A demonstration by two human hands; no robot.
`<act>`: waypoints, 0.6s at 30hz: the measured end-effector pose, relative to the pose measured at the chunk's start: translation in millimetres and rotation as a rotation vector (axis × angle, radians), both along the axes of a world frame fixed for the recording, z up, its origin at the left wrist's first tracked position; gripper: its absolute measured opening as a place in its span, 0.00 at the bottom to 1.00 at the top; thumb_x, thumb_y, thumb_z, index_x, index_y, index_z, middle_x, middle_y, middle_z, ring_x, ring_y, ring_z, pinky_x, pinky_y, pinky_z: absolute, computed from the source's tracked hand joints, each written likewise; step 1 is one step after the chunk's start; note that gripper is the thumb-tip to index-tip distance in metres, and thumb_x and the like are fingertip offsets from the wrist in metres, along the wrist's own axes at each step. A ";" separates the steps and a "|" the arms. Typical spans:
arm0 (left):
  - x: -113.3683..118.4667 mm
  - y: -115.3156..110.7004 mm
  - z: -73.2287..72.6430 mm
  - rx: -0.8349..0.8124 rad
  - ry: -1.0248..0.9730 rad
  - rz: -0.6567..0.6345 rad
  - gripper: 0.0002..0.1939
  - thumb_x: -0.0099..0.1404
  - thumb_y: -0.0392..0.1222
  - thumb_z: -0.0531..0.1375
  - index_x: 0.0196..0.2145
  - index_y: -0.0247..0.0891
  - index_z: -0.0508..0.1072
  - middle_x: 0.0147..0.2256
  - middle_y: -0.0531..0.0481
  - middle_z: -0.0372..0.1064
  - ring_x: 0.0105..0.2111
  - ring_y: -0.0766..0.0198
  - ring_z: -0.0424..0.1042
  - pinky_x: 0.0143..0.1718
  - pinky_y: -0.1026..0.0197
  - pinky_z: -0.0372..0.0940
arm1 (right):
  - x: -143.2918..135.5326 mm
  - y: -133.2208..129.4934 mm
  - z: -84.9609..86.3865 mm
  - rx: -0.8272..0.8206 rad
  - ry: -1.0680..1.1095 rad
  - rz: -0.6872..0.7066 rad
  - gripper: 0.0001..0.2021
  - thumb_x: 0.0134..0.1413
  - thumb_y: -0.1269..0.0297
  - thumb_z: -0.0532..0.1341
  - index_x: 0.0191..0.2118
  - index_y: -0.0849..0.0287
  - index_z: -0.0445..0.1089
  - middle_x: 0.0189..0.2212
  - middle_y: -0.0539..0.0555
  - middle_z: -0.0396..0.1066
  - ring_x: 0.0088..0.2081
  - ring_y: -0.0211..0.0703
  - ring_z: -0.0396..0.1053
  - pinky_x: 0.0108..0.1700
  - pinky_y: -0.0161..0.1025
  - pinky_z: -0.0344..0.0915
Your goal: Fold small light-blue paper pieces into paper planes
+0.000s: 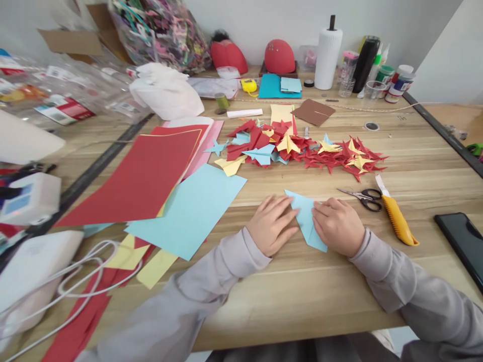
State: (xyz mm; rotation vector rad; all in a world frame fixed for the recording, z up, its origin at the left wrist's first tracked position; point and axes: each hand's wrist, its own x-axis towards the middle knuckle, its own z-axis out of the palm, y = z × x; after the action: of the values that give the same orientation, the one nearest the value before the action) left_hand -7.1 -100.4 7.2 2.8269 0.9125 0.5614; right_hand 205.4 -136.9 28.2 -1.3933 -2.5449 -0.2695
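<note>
- Just left of the scissors [363, 195], I saw the blue paper [305, 220] part-folded, touched by both hands: left hand [272, 224] open, right hand [337, 226] curled, though I couldn't tell whether it pinched.
- Well left of the scissors, flat sheets [188, 211] lay uncreased; I judged them unstarted.
- Beyond the scissors, a pile of folded shapes [289, 144] looked finished.

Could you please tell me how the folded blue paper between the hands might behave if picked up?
The paper is probably light, as it looks small and thin. Its folds likely make it stiffer than a flat sheet. They might loosen once the left hand and right hand lift, as no fastening shows.
</note>
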 end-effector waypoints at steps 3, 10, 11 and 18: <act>4.5 5.2 -3.4 0.085 0.050 0.111 0.22 0.65 0.47 0.48 0.49 0.29 0.67 0.52 0.34 0.64 0.54 0.49 0.59 0.55 0.43 0.52 | -1.1 -0.8 0.8 0.001 -0.017 -0.005 0.14 0.59 0.65 0.52 0.35 0.64 0.73 0.38 0.59 0.72 0.37 0.47 0.61 0.37 0.43 0.55; 16.4 6.8 6.3 0.161 0.146 0.173 0.18 0.64 0.46 0.49 0.41 0.30 0.70 0.49 0.34 0.64 0.53 0.46 0.58 0.53 0.43 0.55 | -2.9 -1.9 1.9 -0.014 -0.055 -0.012 0.16 0.59 0.60 0.51 0.36 0.65 0.73 0.38 0.61 0.72 0.36 0.48 0.62 0.36 0.44 0.55; 17.5 6.8 7.2 0.163 0.161 0.176 0.17 0.64 0.46 0.49 0.40 0.31 0.70 0.49 0.34 0.64 0.53 0.46 0.58 0.53 0.43 0.55 | -2.9 -2.0 1.5 -0.016 -0.058 -0.012 0.16 0.59 0.60 0.51 0.36 0.65 0.72 0.38 0.61 0.72 0.36 0.48 0.62 0.36 0.44 0.55; 17.4 13.4 4.6 0.167 0.157 0.182 0.16 0.65 0.43 0.48 0.43 0.32 0.70 0.48 0.36 0.64 0.52 0.49 0.59 0.53 0.44 0.55 | -6.7 -4.8 0.8 0.015 -0.080 -0.014 0.19 0.58 0.58 0.52 0.39 0.69 0.72 0.40 0.65 0.71 0.37 0.50 0.61 0.48 0.49 0.52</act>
State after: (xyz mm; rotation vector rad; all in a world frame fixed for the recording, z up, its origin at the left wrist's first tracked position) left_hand 10.3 -87.0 11.8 2.9909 1.2145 0.4598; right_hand 198.7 -141.6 29.0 -1.4235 -2.5922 -0.3528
